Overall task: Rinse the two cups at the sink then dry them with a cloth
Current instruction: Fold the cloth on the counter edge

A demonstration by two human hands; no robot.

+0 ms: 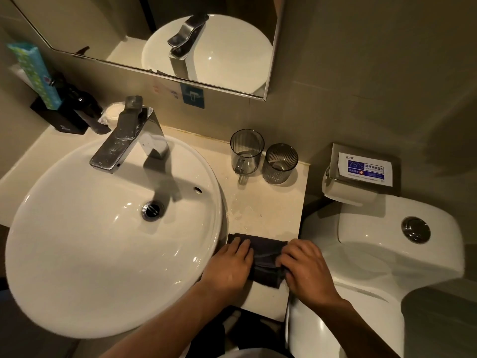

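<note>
Both hands are working the dark cloth [265, 254] at lower centre of the worktop [260, 208]: left hand [229, 264] pressing flat with released fingers, right hand [302, 267] pinching the cloth's right edge. Cloth's long axis is running left-right. Two cups [247, 151] [280, 162] are standing side by side, well apart above, slightly nearer the right hand.

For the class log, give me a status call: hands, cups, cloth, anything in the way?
Left hand flat on dark cloth, right hand pinching its edge. Two cups upright on counter, untouched. Path clear.
</note>
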